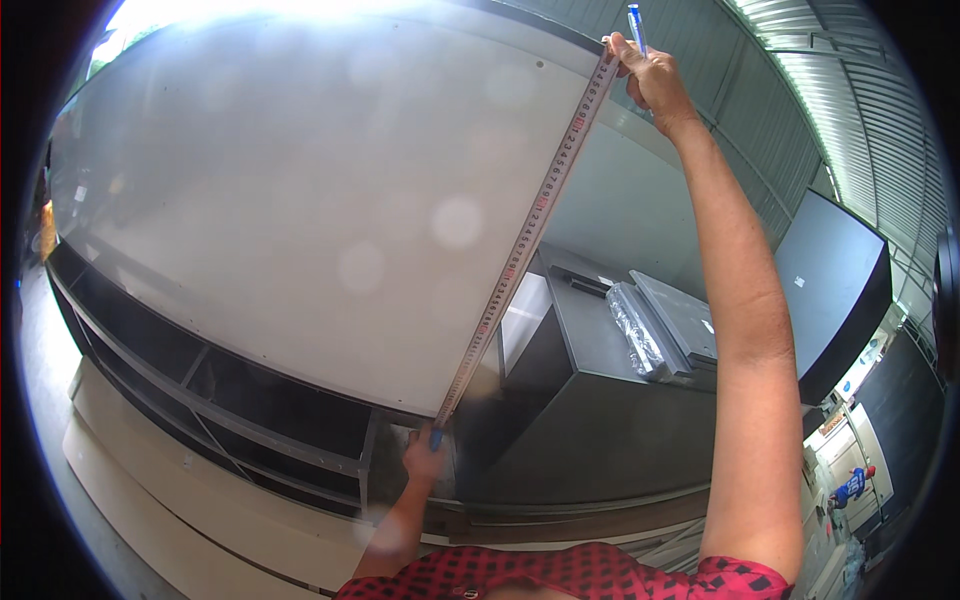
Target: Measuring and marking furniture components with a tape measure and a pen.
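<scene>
A steel tape measure is stretched along the right edge of a large white panel with dark edges. At the panel's upper right corner, my right hand pinches the tape's end. A blue and white pen sticks up from the same hand's fingers. Low down by the panel's bottom right corner, my left hand is closed round the tape's other end, where a small blue part shows. Its fingers are partly hidden by distance and glare.
Below the panel runs a black frame with open compartments. Pale boards lie stacked under it. To the right stands a dark cabinet bearing a plastic-wrapped bundle and flat panels. A person in blue is far off at right.
</scene>
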{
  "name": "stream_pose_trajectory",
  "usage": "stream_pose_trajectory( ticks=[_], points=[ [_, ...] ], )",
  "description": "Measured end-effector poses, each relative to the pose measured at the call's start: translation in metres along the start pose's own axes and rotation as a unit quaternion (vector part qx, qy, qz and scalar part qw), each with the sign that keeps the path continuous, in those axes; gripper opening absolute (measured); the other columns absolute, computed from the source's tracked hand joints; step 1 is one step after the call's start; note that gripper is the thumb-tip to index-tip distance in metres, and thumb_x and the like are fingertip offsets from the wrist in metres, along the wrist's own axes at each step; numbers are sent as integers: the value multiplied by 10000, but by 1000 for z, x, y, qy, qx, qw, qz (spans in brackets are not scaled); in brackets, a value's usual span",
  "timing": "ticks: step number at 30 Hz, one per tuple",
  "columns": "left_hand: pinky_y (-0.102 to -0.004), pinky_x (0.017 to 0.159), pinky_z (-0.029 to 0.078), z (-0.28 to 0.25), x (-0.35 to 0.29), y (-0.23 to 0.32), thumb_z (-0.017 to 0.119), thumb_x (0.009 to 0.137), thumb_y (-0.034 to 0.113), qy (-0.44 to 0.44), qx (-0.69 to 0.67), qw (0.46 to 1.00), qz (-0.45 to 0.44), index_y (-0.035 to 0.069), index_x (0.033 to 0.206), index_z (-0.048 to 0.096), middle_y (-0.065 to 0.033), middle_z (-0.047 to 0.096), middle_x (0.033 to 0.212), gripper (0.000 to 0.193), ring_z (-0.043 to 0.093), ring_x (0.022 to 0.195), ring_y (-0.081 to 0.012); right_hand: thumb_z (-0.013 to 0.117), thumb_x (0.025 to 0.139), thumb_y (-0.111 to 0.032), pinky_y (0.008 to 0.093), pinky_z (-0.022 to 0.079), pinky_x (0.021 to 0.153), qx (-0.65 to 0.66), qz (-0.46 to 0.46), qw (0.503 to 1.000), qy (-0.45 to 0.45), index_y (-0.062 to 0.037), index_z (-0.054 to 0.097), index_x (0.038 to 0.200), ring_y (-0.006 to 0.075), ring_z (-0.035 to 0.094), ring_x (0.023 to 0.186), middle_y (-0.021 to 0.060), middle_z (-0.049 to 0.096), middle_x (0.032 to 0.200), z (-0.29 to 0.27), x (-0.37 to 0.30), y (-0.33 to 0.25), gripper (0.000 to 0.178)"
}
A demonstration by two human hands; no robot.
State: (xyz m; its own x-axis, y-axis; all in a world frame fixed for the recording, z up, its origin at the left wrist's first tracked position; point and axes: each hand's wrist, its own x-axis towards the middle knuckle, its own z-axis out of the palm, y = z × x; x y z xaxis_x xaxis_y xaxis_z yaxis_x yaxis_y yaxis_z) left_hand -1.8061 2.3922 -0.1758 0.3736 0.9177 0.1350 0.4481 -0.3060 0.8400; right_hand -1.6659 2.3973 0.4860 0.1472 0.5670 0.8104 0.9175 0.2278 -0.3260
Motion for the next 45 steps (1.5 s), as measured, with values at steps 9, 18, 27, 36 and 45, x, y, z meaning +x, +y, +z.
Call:
stream_pose_trajectory(
  ticks=[9,18,27,36,45],
  points=[
    [-477,805,488,1,-5,1,660,714,248,1,-11,1000,4,220,1266,500,-182,539,1057,575,589,942,-393,449,922,-541,205,398,494,127,-33,980,153,-9,693,919,81,538,557,12,588,683,-30,-16,-29,585],
    [-474,772,493,-2,-4,-3,644,717,224,19,-15,1000,1,188,1180,542,-126,561,1014,476,602,902,-364,312,891,-684,205,368,514,10,-112,993,30,-65,716,936,56,477,554,-13,508,607,19,-126,-52,740],
    [-453,740,500,-4,-3,3,653,736,200,24,-26,999,10,186,1177,549,-118,554,977,453,606,841,-347,345,916,-630,245,407,638,-25,-123,991,-55,-77,692,1059,98,510,689,12,550,754,36,-150,-21,669],
    [-452,735,495,-15,-14,-15,630,770,193,25,-12,1000,2,205,1248,502,-109,529,992,495,602,851,-328,490,949,-416,279,430,757,-26,-101,985,-137,-71,622,1168,111,523,812,21,584,919,84,-195,-29,429],
    [-460,753,487,-23,-21,-20,630,756,237,19,-28,999,6,217,1225,501,-108,533,1023,487,604,865,-340,558,932,-318,272,448,739,29,66,996,-44,-1,605,1050,121,545,772,59,583,839,112,-201,6,341]
  ],
)
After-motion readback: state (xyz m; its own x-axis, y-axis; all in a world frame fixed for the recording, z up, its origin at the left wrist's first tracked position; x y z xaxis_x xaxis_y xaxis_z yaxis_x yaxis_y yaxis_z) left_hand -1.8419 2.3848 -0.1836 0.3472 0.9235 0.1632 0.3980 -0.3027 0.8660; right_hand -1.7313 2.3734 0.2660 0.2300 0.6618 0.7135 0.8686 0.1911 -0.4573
